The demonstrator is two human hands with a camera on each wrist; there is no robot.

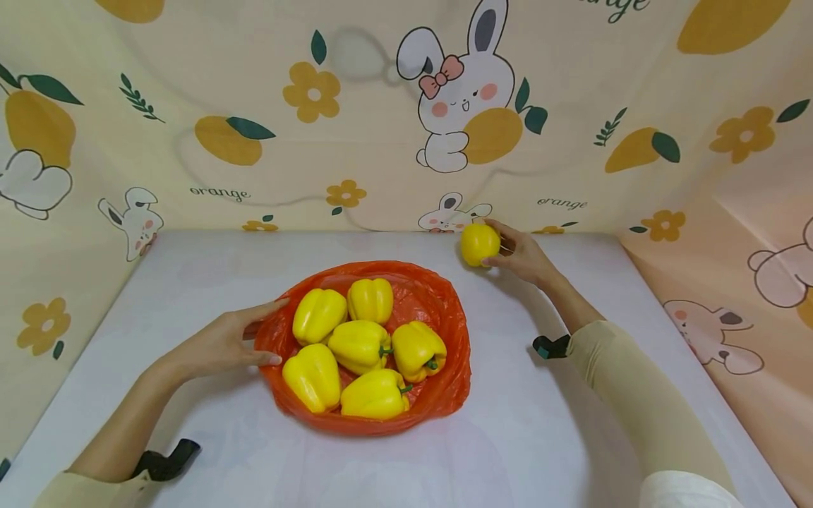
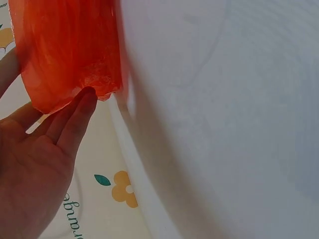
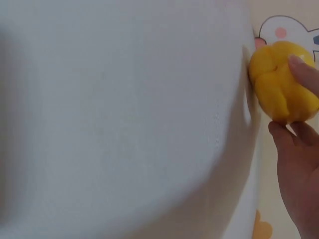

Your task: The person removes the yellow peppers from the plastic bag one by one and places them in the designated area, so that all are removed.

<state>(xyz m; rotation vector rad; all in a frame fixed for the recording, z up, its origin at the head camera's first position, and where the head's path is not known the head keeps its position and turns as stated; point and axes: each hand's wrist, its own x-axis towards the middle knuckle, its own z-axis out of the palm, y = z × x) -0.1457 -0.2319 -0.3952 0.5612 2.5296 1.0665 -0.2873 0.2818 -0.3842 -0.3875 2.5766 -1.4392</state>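
Note:
Several yellow bell peppers [image 1: 359, 346] lie in a red plastic bag [image 1: 459, 317], whose mouth is spread wide on the table. My left hand [image 1: 219, 341] is at the bag's left side, thumb and fingers spread. The left wrist view has the straight fingers of that hand [image 2: 42, 159] resting against the red plastic [image 2: 70, 50]. Beyond the bag, at the far right of it, my right hand [image 1: 524, 255] grips another yellow bell pepper [image 1: 479, 245] by its side. The thumb lies over this pepper [image 3: 279, 89] in the right wrist view, with fingertips beneath it.
The white table [image 1: 508, 437] ends at the back against a cream cloth [image 1: 375, 155] printed with rabbits and oranges. More of this cloth rises at both sides. A black wrist mount [image 1: 550, 346] juts from the right sleeve, another [image 1: 168, 460] from the left.

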